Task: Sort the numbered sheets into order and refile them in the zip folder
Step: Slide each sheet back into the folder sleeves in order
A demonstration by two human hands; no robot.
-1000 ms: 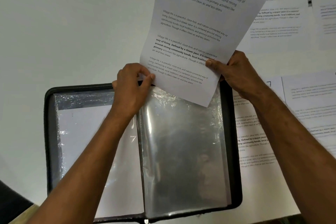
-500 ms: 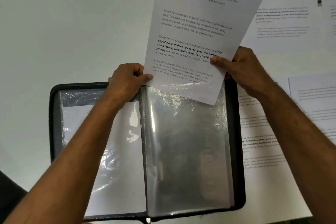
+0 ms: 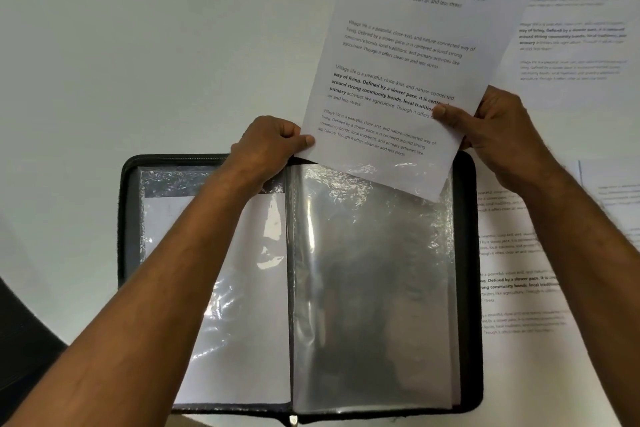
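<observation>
A black zip folder lies open on the white table, its clear plastic sleeves spread flat. The left sleeve holds a white sheet. A printed sheet marked 2 is tilted above the right sleeve, and its bottom corner sits behind the sleeve's crinkled top edge. My left hand pinches the sheet's lower left edge at the folder's top centre. My right hand grips the sheet's right edge, thumb on the print.
Several more printed sheets lie on the table: one to the right of the folder, one at the far right and others at the top right. A dark object sits at the lower left edge.
The sheet marked 2 has slid slightly down, so its bottom corner now sits behind the right sleeve's top edge. Both hands kept their hold on it.
</observation>
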